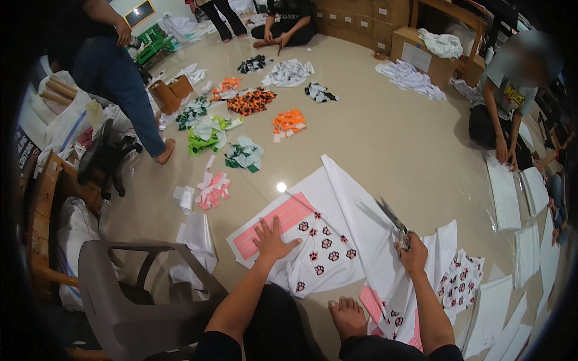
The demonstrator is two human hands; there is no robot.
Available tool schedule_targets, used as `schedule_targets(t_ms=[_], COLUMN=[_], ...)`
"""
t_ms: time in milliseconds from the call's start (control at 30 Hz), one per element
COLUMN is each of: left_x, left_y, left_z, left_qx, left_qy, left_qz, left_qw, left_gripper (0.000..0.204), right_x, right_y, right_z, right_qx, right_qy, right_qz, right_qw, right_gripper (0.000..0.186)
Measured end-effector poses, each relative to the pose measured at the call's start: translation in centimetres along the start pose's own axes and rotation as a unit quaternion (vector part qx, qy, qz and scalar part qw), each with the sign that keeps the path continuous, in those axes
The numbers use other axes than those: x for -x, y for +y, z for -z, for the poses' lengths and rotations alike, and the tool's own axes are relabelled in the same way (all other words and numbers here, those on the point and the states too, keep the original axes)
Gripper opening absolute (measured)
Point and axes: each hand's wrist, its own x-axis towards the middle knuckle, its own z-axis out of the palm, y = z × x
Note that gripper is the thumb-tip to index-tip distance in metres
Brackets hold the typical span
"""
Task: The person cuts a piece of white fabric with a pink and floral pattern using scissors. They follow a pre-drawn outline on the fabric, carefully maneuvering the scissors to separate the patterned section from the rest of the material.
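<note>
My left hand (273, 240) lies flat with spread fingers on a white fabric sheet (343, 195), at the edge of its pink printed panel (259, 237). Beside that panel the fabric carries pink and black paw prints (327, 243). My right hand (413, 254) grips a pair of scissors (394, 216) by the handles, blades pointing away from me over the sheet; the blades look slightly apart. More paw-print fabric (462, 280) lies to the right of that hand. My bare foot (347, 317) rests at the near edge of the cloth.
Piles of cut fabric lie ahead: pink (213, 190), green (206, 135) and orange (250, 101). A grey plastic chair (114, 295) stands at my left. White folded stacks (503, 192) line the right, where a person (506, 90) sits. Another person (114, 78) stands at the left.
</note>
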Motion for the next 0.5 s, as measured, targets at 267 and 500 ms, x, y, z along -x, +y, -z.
schedule_targets(t_ms=[267,500], left_x=[-5.2,-6.2], left_y=[2.6,5.5], left_z=[-1.7,-6.3], left_qx=[-0.043,-0.032], left_qy=[0.047,0.185], left_qz=[-0.142,-0.292], left_qw=[0.988,0.938], left_gripper=[0.123,0.116], right_x=[5.5,18.3], right_y=[4.7,6.0], right_z=[2.0,7.2], right_qx=[0.042,0.082], right_qy=[0.042,0.053], right_qz=[-0.069,-0.25], right_qw=[0.996,0.963], right_gripper=[0.06,0.061])
